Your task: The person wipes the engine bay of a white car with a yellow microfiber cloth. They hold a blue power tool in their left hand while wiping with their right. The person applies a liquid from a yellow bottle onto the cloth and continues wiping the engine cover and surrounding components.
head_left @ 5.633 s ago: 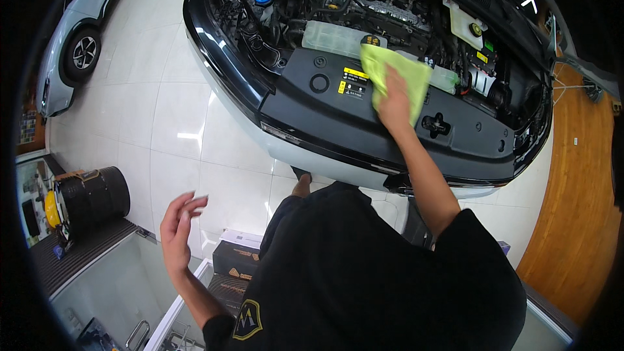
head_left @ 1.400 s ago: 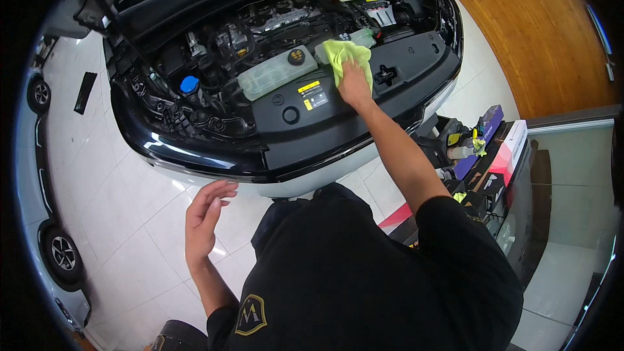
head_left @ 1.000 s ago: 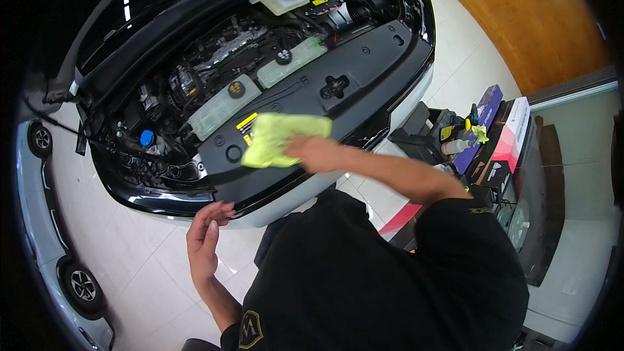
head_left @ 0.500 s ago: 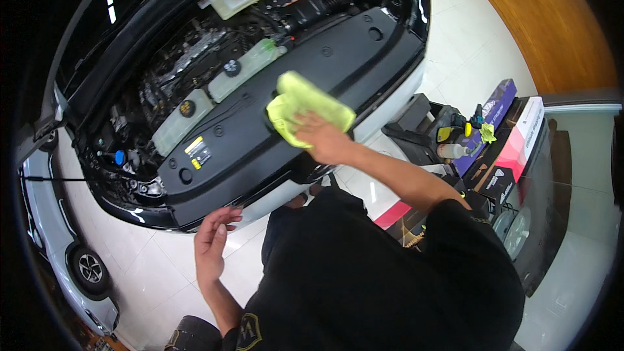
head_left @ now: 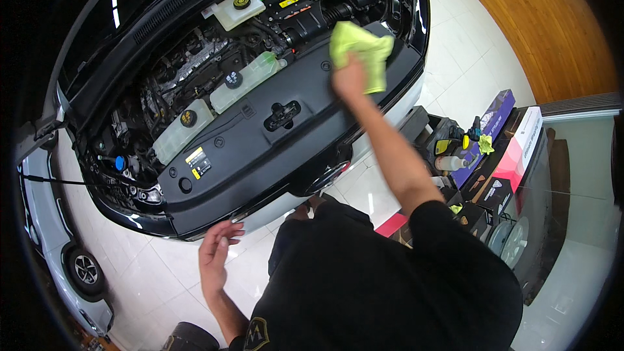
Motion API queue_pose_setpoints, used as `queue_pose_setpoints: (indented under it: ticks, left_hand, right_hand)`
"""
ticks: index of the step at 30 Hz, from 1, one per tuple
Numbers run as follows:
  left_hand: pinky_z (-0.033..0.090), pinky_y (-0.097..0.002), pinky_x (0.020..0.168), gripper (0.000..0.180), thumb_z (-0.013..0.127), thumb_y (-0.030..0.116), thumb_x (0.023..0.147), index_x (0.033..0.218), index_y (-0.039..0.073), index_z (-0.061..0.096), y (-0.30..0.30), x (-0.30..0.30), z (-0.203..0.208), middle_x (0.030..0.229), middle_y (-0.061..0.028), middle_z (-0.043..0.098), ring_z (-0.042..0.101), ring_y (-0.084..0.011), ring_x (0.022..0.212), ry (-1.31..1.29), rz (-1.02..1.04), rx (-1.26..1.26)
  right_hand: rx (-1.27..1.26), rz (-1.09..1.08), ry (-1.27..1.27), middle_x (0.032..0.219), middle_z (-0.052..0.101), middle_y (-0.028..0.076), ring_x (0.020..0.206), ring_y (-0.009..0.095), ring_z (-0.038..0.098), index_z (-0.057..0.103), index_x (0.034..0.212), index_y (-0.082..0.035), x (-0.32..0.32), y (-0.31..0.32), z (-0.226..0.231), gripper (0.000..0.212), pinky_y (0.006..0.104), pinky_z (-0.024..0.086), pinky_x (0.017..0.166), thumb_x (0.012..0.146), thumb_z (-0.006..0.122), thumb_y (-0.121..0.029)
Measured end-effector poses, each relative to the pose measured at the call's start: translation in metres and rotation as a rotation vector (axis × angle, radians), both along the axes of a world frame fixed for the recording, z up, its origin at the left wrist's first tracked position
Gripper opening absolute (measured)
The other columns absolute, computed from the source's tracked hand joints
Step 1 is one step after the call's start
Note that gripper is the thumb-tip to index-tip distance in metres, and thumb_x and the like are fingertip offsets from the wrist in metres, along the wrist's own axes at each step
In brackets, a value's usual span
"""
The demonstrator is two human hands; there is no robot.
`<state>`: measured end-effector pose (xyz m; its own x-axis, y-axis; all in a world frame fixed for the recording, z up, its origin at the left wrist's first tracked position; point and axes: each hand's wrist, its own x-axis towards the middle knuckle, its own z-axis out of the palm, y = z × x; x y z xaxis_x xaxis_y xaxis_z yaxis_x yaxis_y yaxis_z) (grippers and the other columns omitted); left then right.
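Observation:
My right hand (head_left: 351, 79), slightly blurred, presses a yellow-green microfibre cloth (head_left: 361, 44) onto the right part of a black plastic front cover (head_left: 244, 149) in a car's engine bay. Some of its fingers are hidden by the cloth. A hood latch opening (head_left: 283, 116) shows in the middle of that cover. My left hand (head_left: 216, 252) hangs by the front edge of the car, fingers loosely bent and thumb apart, with nothing in it. Behind the cover lie two pale fluid tanks, the right one (head_left: 244, 84) and the left one (head_left: 181, 133), each with a dark cap.
A white reservoir (head_left: 239, 10) sits deeper in the engine bay. At the right, a spray bottle (head_left: 448, 163), a purple box (head_left: 487, 127) and several other boxes crowd together. A thin black rod (head_left: 55, 181) stands at the left, near another car (head_left: 62, 221).
My right hand has slid the cloth from the middle of the cover toward its far right, uncovering the latch opening. My left hand has barely moved.

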<state>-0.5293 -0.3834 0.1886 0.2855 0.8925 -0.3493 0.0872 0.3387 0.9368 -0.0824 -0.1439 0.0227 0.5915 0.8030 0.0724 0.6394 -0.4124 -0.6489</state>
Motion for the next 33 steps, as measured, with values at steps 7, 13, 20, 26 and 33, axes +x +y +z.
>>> queue_pose_setpoints:
  ticks: [7, 13, 20, 26, 33]
  left_hand:
    - [0.048, -0.0346, 0.097, 0.037, 0.052, 0.016, 0.105, 0.138, 0.0, 0.055, 0.029, 0.041, -0.003, 0.127, -0.0151, 0.069, 0.066, -0.0229, 0.113, -0.049, -0.145, 0.019]
    - [0.049, -0.0372, 0.097, 0.041, 0.054, 0.021, 0.103, 0.137, -0.003, 0.055, -0.016, 0.01, 0.013, 0.123, -0.0197, 0.07, 0.066, -0.0267, 0.11, 0.162, 0.116, 0.026]
    - [0.051, -0.0375, 0.096, 0.042, 0.053, 0.02, 0.105, 0.141, -0.001, 0.052, 0.017, 0.134, 0.0, 0.129, -0.0193, 0.066, 0.066, -0.0269, 0.111, 0.009, 0.231, 0.016]
    - [0.048, -0.0375, 0.1, 0.039, 0.052, 0.015, 0.104, 0.141, 0.002, 0.052, 0.048, 0.227, 0.011, 0.131, -0.0171, 0.066, 0.064, -0.0252, 0.117, -0.077, -0.03, 0.011]
    - [0.05, -0.0377, 0.095, 0.04, 0.054, 0.021, 0.105, 0.139, -0.001, 0.054, 0.034, 0.247, 0.015, 0.127, -0.018, 0.068, 0.066, -0.0266, 0.112, 0.057, 0.196, 0.056]
  right_hand:
    - [0.156, 0.944, -0.191, 0.139, 0.06, 0.019, 0.134, 0.037, 0.053, 0.059, 0.137, -0.006, -0.062, -0.002, -0.012, 0.058, 0.0434, 0.039, 0.117, 0.079, 0.065, -0.007]
    - [-0.099, 0.119, -0.26, 0.126, 0.063, 0.028, 0.115, 0.045, 0.062, 0.057, 0.134, -0.003, 0.143, 0.066, 0.029, 0.05, 0.0514, 0.049, 0.1, 0.085, 0.061, -0.007]
    - [0.159, 0.901, -0.189, 0.147, 0.055, 0.02, 0.144, 0.038, 0.044, 0.056, 0.138, -0.002, -0.026, 0.029, -0.013, 0.057, 0.0485, 0.029, 0.123, 0.083, 0.065, -0.011]
    - [0.149, 0.736, -0.137, 0.109, 0.068, 0.018, 0.108, 0.04, 0.062, 0.067, 0.11, -0.008, 0.104, 0.082, 0.0, 0.033, 0.048, 0.051, 0.097, 0.077, 0.068, -0.008]
    - [0.177, 0.515, -0.31, 0.111, 0.065, 0.022, 0.107, 0.043, 0.061, 0.065, 0.109, -0.002, 0.217, 0.058, 0.014, 0.029, 0.0506, 0.049, 0.094, 0.081, 0.058, 0.0]
